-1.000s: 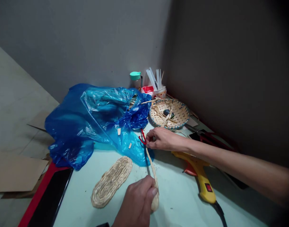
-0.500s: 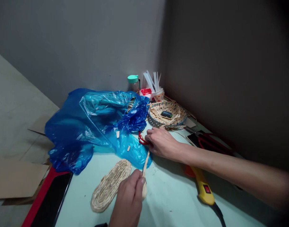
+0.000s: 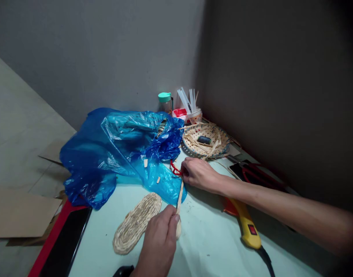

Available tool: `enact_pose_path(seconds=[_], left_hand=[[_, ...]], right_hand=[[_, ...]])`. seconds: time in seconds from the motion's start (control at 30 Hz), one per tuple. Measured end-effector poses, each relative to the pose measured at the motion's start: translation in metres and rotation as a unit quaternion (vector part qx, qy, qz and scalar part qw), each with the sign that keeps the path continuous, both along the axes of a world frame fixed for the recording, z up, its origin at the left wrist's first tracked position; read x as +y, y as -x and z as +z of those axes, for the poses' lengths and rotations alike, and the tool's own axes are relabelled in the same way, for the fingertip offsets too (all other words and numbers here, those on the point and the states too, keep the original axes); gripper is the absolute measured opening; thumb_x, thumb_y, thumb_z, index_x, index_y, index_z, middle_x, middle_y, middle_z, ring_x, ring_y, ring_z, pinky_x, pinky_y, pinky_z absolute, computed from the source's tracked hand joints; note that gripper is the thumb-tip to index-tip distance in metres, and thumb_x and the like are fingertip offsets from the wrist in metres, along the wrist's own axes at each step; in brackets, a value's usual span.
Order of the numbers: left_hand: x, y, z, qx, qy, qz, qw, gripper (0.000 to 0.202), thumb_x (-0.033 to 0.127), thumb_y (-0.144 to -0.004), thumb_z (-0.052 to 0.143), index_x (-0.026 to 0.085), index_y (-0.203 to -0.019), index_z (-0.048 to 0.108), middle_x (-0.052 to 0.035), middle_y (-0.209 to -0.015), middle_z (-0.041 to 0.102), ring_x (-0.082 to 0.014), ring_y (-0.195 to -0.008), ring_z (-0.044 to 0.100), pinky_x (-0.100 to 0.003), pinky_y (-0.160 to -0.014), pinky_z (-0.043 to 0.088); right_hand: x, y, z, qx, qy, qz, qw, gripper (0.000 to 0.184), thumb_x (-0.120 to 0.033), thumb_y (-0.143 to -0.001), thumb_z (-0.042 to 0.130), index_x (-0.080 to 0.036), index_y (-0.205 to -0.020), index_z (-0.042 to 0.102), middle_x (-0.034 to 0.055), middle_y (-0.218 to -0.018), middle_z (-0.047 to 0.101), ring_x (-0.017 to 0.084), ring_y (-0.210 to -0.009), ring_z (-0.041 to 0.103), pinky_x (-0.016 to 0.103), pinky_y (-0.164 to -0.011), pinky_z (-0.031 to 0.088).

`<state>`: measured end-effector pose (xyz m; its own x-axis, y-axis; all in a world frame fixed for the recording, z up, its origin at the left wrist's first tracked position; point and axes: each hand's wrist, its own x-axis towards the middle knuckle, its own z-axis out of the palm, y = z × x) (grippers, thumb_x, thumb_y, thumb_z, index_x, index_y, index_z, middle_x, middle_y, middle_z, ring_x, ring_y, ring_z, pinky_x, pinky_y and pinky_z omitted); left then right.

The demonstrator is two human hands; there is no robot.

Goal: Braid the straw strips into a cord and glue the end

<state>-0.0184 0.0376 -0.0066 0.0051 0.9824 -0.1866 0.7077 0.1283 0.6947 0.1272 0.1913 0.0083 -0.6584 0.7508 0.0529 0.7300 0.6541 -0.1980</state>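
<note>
A pale braided straw cord (image 3: 180, 194) runs between my hands. My left hand (image 3: 160, 234) is closed on its near part, and a short bit of the braid shows below the fingers. My right hand (image 3: 195, 173) pinches the far end, beside a red string (image 3: 175, 169) that sticks out to the left of the fingertips. What exactly the right fingertips hold is partly hidden. Left of my left hand, an oval coiled straw sole (image 3: 137, 223) lies flat on the pale green table (image 3: 205, 242).
A crumpled blue plastic bag (image 3: 118, 150) lies at the back left. Behind my right hand sits a woven basket (image 3: 222, 150) with a dark thread spool (image 3: 204, 140). A yellow glue gun (image 3: 247, 227) lies under my right forearm. Glue sticks (image 3: 184, 98) stand in a cup by the wall.
The view has shifted slightly. Both hands keep their hold on the braid, and the red string shows a little more beside the right fingertips.
</note>
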Motion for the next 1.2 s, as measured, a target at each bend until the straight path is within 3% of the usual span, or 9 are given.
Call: enact_pose_path(seconds=[0.13,0.33,0.6,0.7,0.8,0.93,1.1,1.2], left_hand=[[-0.002,-0.001,-0.004,-0.003,-0.014,0.007,1.0,0.027,0.033,-0.093,0.031,0.022,-0.073,0.044,0.0003,-0.067,0.051,-0.0186,-0.068,0.05,-0.03,-0.064,0.031],[-0.002,-0.003,0.0,-0.014,-0.007,-0.009,1.0,0.026,0.032,-0.094,0.03,0.022,-0.073,0.042,0.0018,-0.066,0.047,-0.0176,-0.067,0.048,-0.03,-0.063,0.028],[0.0,-0.006,0.007,-0.023,-0.011,-0.019,0.999,0.028,0.031,-0.095,0.029,0.022,-0.071,0.039,0.0019,-0.067,0.045,-0.0172,-0.066,0.046,-0.03,-0.064,0.028],[0.004,-0.006,0.007,-0.013,-0.019,-0.017,1.0,0.027,0.031,-0.095,0.029,0.023,-0.071,0.039,0.0023,-0.065,0.044,-0.0172,-0.065,0.045,-0.03,-0.063,0.028],[0.007,-0.006,0.007,0.009,-0.015,-0.027,0.999,0.026,0.03,-0.095,0.028,0.023,-0.072,0.039,0.0018,-0.065,0.045,-0.0178,-0.065,0.046,-0.03,-0.063,0.028],[0.005,-0.008,0.007,0.056,0.003,-0.048,0.997,0.026,0.028,-0.094,0.026,0.023,-0.073,0.039,-0.0005,-0.068,0.05,-0.0194,-0.067,0.049,-0.031,-0.064,0.029],[0.0,-0.014,0.01,0.103,0.021,-0.074,0.992,0.024,0.027,-0.093,0.026,0.024,-0.072,0.037,-0.0013,-0.068,0.053,-0.0203,-0.066,0.051,-0.031,-0.062,0.028],[-0.003,-0.015,0.01,0.116,0.024,-0.085,0.989,0.025,0.028,-0.093,0.024,0.024,-0.072,0.036,-0.002,-0.069,0.054,-0.0205,-0.067,0.053,-0.031,-0.062,0.028]], right_hand=[[0.002,-0.003,0.003,0.007,0.023,-0.02,1.0,0.014,-0.025,-0.081,0.052,-0.016,-0.082,0.063,0.0059,-0.08,0.066,0.015,-0.067,0.057,0.025,-0.055,0.03],[-0.016,-0.01,0.012,0.012,-0.05,-0.033,0.998,0.017,-0.024,-0.086,0.044,-0.015,-0.094,0.056,0.0082,-0.095,0.06,0.017,-0.069,0.053,0.029,-0.056,0.026],[-0.023,-0.017,0.008,-0.025,-0.077,-0.068,0.994,0.017,-0.022,-0.084,0.045,-0.014,-0.096,0.054,0.0085,-0.09,0.06,0.019,-0.066,0.054,0.032,-0.053,0.02],[-0.021,-0.019,0.012,-0.038,-0.068,-0.08,0.994,0.016,-0.021,-0.082,0.047,-0.014,-0.094,0.054,0.009,-0.089,0.06,0.02,-0.068,0.056,0.032,-0.053,0.023],[-0.019,-0.019,0.018,-0.044,-0.06,-0.06,0.995,0.015,-0.021,-0.081,0.049,-0.013,-0.093,0.055,0.0119,-0.095,0.06,0.023,-0.081,0.057,0.031,-0.059,0.03],[-0.014,-0.015,0.02,-0.049,-0.027,-0.023,0.998,0.018,-0.019,-0.08,0.05,-0.012,-0.094,0.057,0.0152,-0.102,0.06,0.026,-0.095,0.055,0.03,-0.069,0.036],[0.0,-0.012,0.024,-0.063,0.064,0.005,0.996,0.021,-0.026,-0.082,0.051,-0.014,-0.098,0.06,0.0102,-0.085,0.066,0.021,-0.073,0.061,0.028,-0.059,0.036],[0.011,-0.012,0.027,-0.068,0.11,0.024,0.991,0.022,-0.031,-0.087,0.052,-0.014,-0.096,0.063,0.0072,-0.085,0.066,0.019,-0.077,0.061,0.027,-0.063,0.041]])
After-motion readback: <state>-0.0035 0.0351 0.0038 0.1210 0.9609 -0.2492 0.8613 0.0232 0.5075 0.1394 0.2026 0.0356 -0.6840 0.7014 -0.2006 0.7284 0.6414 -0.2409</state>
